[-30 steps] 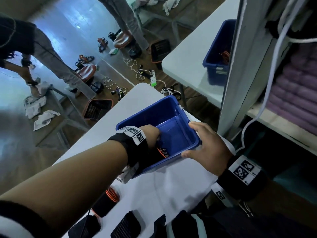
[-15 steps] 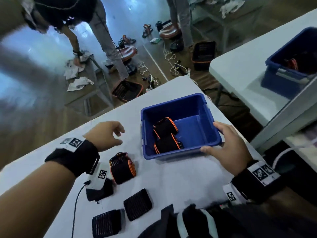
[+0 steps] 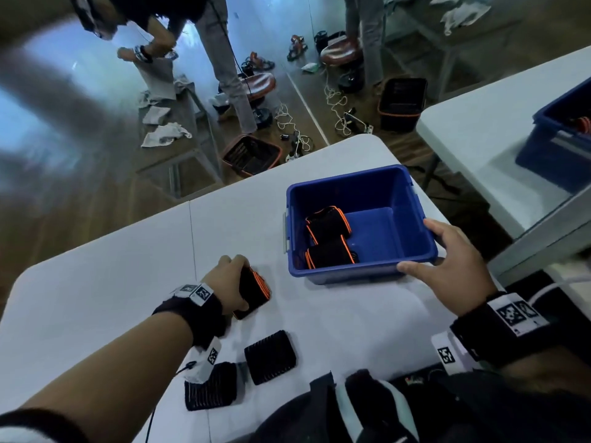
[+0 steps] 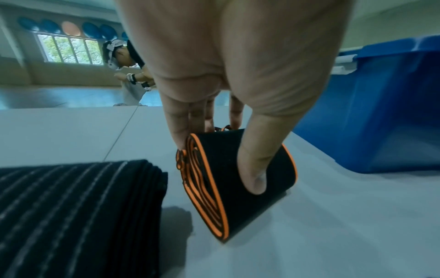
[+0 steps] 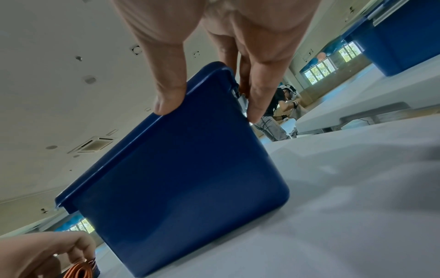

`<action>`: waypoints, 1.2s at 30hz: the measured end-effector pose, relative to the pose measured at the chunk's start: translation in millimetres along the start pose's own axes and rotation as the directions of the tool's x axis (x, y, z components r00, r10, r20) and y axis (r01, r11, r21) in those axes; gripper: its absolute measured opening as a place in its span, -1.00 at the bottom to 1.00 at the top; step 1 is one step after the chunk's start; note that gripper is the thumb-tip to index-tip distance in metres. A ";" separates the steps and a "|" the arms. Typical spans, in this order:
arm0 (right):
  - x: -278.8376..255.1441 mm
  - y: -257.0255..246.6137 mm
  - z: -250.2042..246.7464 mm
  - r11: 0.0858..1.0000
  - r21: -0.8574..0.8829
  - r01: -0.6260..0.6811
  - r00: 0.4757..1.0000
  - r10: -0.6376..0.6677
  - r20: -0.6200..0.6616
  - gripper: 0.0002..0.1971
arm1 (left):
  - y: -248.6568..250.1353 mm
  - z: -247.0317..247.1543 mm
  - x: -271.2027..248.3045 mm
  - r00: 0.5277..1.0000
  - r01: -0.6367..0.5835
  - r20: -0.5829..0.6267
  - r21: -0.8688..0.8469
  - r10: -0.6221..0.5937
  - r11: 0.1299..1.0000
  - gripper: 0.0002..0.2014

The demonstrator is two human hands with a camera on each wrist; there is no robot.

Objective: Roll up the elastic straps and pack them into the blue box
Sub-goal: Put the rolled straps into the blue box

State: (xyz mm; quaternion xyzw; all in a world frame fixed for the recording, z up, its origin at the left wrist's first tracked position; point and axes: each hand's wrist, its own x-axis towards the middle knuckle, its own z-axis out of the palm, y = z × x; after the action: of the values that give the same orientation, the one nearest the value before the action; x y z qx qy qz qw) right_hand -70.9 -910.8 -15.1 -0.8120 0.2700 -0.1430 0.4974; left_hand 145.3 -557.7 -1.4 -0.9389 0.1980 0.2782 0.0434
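The blue box [image 3: 415, 199] stands on the white table with two rolled black straps with orange edges [image 3: 327, 227] inside, by its left wall. My left hand [image 3: 233, 282] grips a third orange-edged roll [image 3: 256, 290] lying on the table left of the box; in the left wrist view thumb and fingers pinch that roll [image 4: 235, 180] from above. My right hand [image 3: 447, 266] holds the box's near right corner, thumb on the front rim and fingers on the right side [image 5: 166, 99]. Two rolled black ribbed straps [image 3: 270, 356] [image 3: 211, 386] lie near my body.
The white table [image 3: 96, 282] ends just behind the box. A second white table with another blue box [image 3: 556, 145] stands to the right. On the floor beyond are stools, baskets [image 3: 252, 155], cables and people standing.
My left hand came out of the box, leaving a second roll inside, moved left over the table and came down to grip the orange-edged roll. My right hand stayed on the box corner.
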 end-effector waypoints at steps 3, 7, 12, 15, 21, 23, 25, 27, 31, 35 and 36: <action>-1.0 0.6 0.9 1.000 0.004 0.004 1.000 -0.004 0.004 -0.12 | -2.1 2.7 0.6 0.999 0.037 -0.003 -0.036 -0.037 0.999 0.07; -2.0 -0.1 1.7 1.000 0.029 0.008 1.000 -0.008 -0.009 -0.14 | 3.5 1.2 4.2 0.999 0.042 0.029 -0.010 -0.041 0.999 -0.15; -2.6 1.3 2.5 0.999 0.050 0.013 1.000 -0.012 -0.020 -0.13 | 3.5 0.7 5.0 0.995 0.053 0.092 -0.029 -0.050 0.998 -0.53; -2.4 2.1 4.1 0.998 0.066 0.010 1.000 -0.008 -0.027 -0.12 | 2.3 -5.6 0.7 0.997 0.034 0.070 -0.018 -0.032 0.999 -0.56; -3.8 -2.1 3.9 0.994 0.108 -0.001 1.000 0.004 -0.030 -0.11 | 9.7 -75.1 -21.6 0.999 -0.023 -0.046 0.007 0.023 1.000 -0.58; -3.8 -3.2 3.0 0.994 0.106 -0.007 1.000 0.010 -0.027 -0.10 | 19.6 -113.9 -32.4 0.990 -0.058 -0.126 0.010 0.058 0.998 -0.58; -3.8 -2.3 2.0 0.995 0.099 -0.010 1.000 0.012 -0.019 -0.09 | 36.1 -152.7 -41.5 0.972 -0.118 -0.203 0.003 0.116 0.993 -0.56; -3.0 -1.1 1.7 0.995 0.102 -0.010 1.000 0.012 -0.017 -0.09 | 60.0 -185.9 -47.1 0.946 -0.195 -0.267 -0.017 0.184 0.981 -0.56; -1.1 3.0 2.7 0.994 0.106 -0.002 1.000 0.004 -0.023 -0.08 | 122.3 -224.6 -44.6 0.875 -0.356 -0.351 0.001 0.333 0.935 -0.55; 0.5 7.3 2.9 0.996 0.086 0.011 1.000 -0.010 -0.014 -0.06 | 183.0 -231.8 -25.8 0.815 -0.470 -0.358 0.051 0.455 0.881 -0.52; 0.7 6.9 2.6 0.997 0.081 0.009 1.000 -0.008 -0.012 -0.06 | 196.2 -228.1 -18.6 0.808 -0.488 -0.351 0.055 0.474 0.871 -0.52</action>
State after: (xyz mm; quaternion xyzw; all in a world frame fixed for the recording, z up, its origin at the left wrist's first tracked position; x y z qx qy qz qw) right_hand -71.1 -911.8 -22.4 -0.7915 0.2634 -0.1605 0.5276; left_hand 168.6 -775.0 206.2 -0.8931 0.4283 0.1107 -0.0823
